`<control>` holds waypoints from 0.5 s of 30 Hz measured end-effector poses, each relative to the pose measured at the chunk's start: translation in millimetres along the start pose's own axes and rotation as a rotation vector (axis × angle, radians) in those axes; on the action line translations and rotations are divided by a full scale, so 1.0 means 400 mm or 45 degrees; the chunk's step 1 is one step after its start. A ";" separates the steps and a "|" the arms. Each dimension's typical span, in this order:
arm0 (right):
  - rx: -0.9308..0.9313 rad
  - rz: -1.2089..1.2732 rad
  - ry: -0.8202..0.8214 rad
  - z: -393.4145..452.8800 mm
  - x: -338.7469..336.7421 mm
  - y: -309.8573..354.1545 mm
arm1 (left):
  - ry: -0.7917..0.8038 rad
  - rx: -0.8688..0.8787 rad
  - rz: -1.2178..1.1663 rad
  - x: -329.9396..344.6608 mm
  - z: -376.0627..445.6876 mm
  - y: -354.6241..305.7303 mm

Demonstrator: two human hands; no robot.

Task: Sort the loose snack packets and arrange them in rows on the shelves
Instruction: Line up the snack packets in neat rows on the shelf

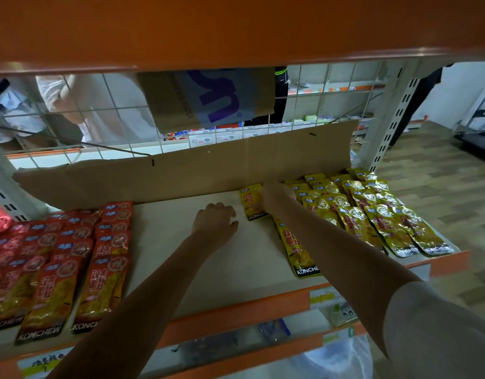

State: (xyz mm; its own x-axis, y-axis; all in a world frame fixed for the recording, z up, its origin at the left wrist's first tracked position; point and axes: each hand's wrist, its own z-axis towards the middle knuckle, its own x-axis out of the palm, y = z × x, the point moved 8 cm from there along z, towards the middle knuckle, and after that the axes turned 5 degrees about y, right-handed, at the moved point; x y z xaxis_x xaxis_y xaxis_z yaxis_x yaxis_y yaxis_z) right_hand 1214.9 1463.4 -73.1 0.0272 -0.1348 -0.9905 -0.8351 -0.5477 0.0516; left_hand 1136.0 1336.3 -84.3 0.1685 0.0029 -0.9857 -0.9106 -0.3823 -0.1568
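Observation:
On the pale shelf (197,263), red snack packets (71,263) lie in overlapping rows at the left and yellow snack packets (372,212) lie in rows at the right. My right hand (274,195) reaches to the back of the shelf and holds a yellow packet (250,201) that stands against the cardboard sheet (181,173). Another yellow packet (298,250) lies under my right forearm. My left hand (215,217) rests on the bare middle of the shelf, fingers loosely bent, holding nothing.
The orange shelf above (235,28) hangs low over the work area. A wire mesh back (99,110) stands behind the cardboard, with a person in white beyond it. Orange shelf edges (235,315) and lower shelves with bagged goods lie below. Wood floor is at the right.

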 end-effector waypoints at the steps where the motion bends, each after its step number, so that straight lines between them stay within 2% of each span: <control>1: 0.002 -0.007 -0.006 -0.001 0.004 0.000 | 0.005 0.002 0.005 0.003 0.003 -0.003; 9: -0.010 -0.004 -0.038 -0.002 0.009 0.003 | 0.002 0.025 0.015 0.016 0.020 -0.026; 15: -0.157 -0.051 -0.084 -0.015 -0.024 0.011 | 0.020 -0.010 0.074 0.002 0.038 -0.007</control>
State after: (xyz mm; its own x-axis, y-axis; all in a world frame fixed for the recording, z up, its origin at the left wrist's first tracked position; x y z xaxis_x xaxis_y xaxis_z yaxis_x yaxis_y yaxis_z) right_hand 1214.3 1457.2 -62.7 0.0196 -0.0589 -0.9981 -0.7601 -0.6494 0.0234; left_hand 1133.0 1351.6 -85.5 0.1216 -0.0339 -0.9920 -0.9161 -0.3886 -0.0990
